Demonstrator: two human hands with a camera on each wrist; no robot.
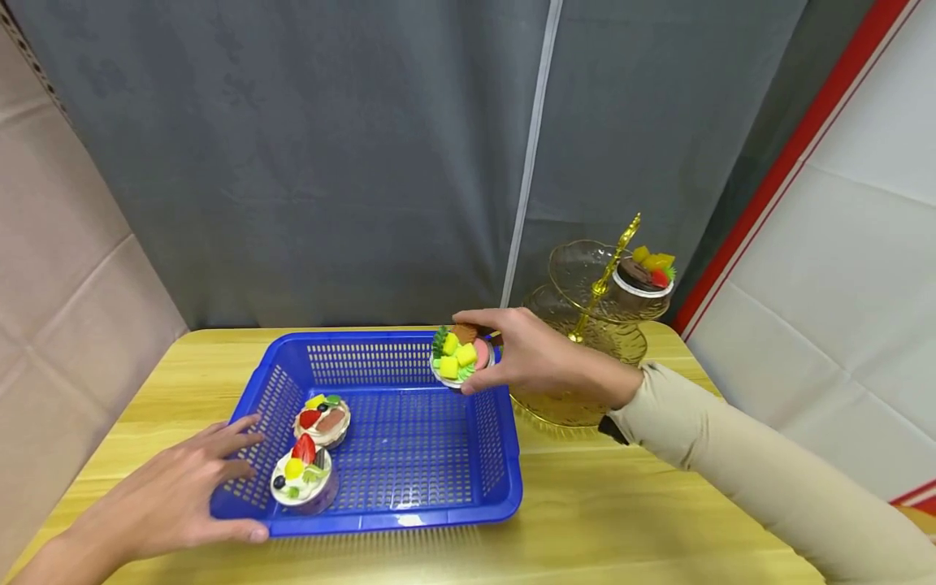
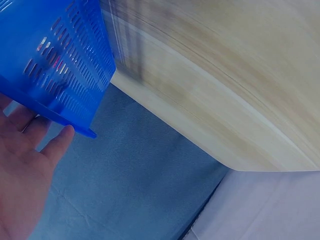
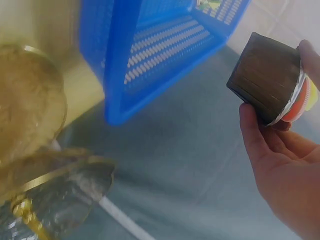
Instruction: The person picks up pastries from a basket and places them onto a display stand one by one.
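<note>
My right hand (image 1: 534, 353) pinches a toy cupcake (image 1: 457, 361) between thumb and fingers, above the far right corner of a blue plastic basket (image 1: 504, 487). Yellow cubes, a green leaf and a pink round top this cupcake; the right wrist view shows its dark brown cup. My left hand (image 1: 171, 491) rests at the basket's near left corner, its fingers spread along the rim. Inside, at the left, a cream-topped cupcake (image 1: 322, 420) stands behind a white-topped dessert cup (image 1: 303, 479) with a strawberry.
Right of the basket stands a tiered amber glass stand with a gold handle (image 1: 601, 286), partly hidden by my right arm. A chocolate cupcake (image 1: 643, 280) sits on its top tier. The wooden table (image 1: 585, 504) ends at a grey curtain (image 1: 329, 162).
</note>
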